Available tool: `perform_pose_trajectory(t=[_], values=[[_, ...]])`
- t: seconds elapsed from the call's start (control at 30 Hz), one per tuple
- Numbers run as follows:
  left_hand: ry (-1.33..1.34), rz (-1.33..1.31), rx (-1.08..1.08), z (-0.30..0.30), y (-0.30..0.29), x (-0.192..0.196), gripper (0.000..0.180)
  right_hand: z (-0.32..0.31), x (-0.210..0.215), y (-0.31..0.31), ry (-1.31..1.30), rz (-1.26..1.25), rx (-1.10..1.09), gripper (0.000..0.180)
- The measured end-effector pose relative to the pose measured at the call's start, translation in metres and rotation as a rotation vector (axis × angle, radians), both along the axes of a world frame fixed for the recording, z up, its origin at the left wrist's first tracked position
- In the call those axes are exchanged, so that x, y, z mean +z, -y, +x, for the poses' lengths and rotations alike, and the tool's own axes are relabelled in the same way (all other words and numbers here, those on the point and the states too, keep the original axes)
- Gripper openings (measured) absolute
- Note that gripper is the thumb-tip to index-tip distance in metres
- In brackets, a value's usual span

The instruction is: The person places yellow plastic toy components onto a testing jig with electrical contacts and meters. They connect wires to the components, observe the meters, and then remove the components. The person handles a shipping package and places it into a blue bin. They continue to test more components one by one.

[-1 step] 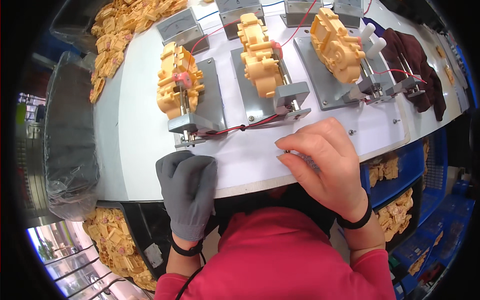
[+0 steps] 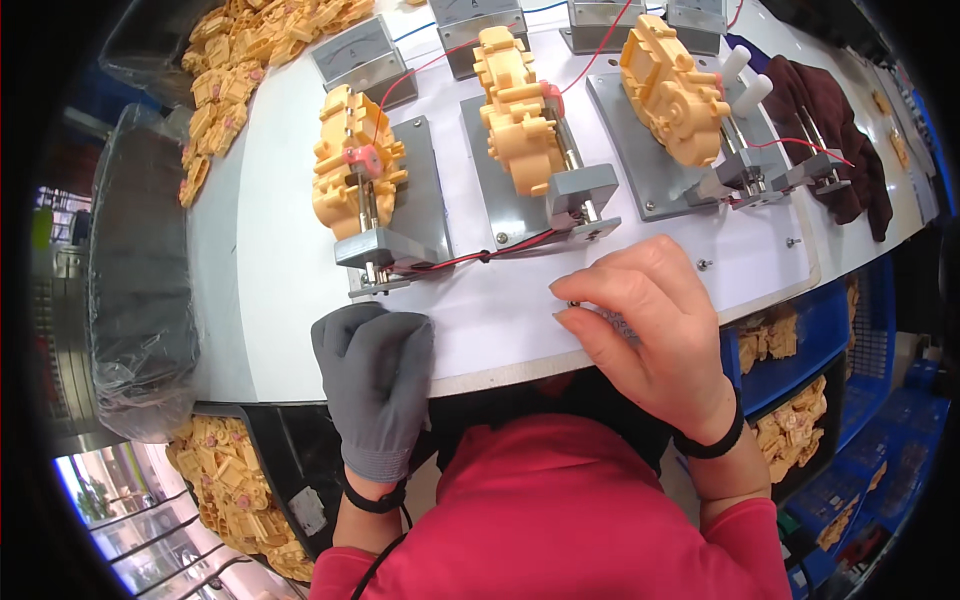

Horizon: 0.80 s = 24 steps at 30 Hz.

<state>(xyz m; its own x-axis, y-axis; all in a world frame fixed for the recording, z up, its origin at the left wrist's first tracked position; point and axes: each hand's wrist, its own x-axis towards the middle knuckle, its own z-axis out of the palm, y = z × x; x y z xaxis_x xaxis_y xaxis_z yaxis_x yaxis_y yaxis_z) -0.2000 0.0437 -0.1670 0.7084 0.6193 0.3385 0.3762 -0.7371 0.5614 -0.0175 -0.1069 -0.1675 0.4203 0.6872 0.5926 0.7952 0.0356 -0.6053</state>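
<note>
Factory assembly bench: 3 metal test jigs [image 2: 395,215], bins of yellow plastic housings [image 2: 235,75].

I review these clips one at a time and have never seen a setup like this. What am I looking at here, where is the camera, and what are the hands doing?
The camera sits on a person's head and looks down, so the picture bulges at the edges. The left hand, in a grey glove, rests flat on the edge of the white bench. The bare right hand pinches something small near that edge; what it is cannot be told. Further back, three yellow plastic gear housings sit clamped on grey metal fixtures with red and black wires. Bins of more yellow parts stand around.
</note>
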Motion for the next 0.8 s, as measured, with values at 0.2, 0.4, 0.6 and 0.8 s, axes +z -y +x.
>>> perform_pose_trajectory(t=[0.2, 0.4, 0.6, 0.8], values=[[-0.008, -0.025, -0.003, -0.0038, 0.0014, -0.0002, 0.017, 0.0018, -0.0008, 0.0005, 0.019, -0.004, 0.010, 0.021], [-0.014, -0.039, 0.001, -0.0046, 0.0024, -0.0007, 0.017, 0.0015, -0.0014, -0.0013, 0.034, -0.012, 0.018, 0.021], [-0.002, -0.035, -0.005, -0.0054, 0.0000, -0.0039, 0.018, 0.0012, -0.0011, 0.0004, 0.066, -0.054, -0.001, 0.022], [0.082, -0.183, 0.089, -0.0061, 0.0040, -0.0061, 0.019, -0.0001, -0.0041, -0.0043, 0.069, 0.001, 0.010, 0.019]])
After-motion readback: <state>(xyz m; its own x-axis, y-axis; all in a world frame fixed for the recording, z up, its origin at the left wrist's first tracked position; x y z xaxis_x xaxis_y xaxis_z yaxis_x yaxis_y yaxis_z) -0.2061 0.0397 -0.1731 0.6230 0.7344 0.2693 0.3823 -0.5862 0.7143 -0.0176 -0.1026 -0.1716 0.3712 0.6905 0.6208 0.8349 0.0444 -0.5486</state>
